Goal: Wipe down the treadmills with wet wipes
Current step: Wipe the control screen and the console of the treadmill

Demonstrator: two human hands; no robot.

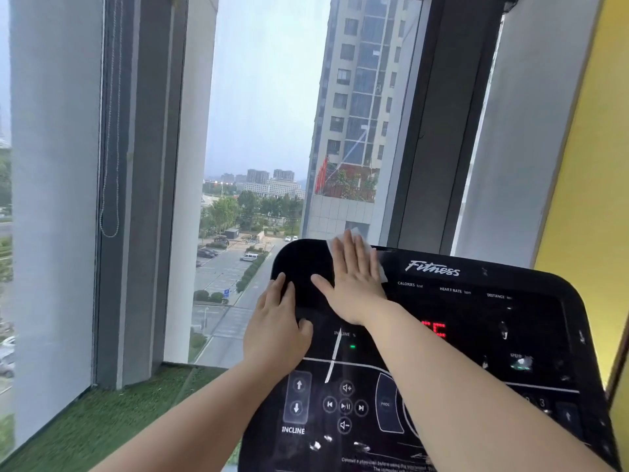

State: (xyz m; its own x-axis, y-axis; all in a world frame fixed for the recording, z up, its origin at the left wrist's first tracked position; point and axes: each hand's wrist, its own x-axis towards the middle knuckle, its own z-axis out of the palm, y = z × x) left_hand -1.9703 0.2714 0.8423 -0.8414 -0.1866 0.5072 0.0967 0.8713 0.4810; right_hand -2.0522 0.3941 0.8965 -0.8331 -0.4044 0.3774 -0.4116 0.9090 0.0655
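A black treadmill console with white button markings and a red display fills the lower right. My right hand lies flat with straight fingers on a white wet wipe, pressing it against the console's upper left corner. The wipe shows past my fingertips and at the hand's right side. My left hand rests on the console's left edge, fingers on the panel face and thumb lying on the panel.
A tall window stands directly behind the console, looking onto buildings and a car park. A strip of green artificial turf runs along the sill at lower left. A yellow wall rises on the right. A blind cord hangs at left.
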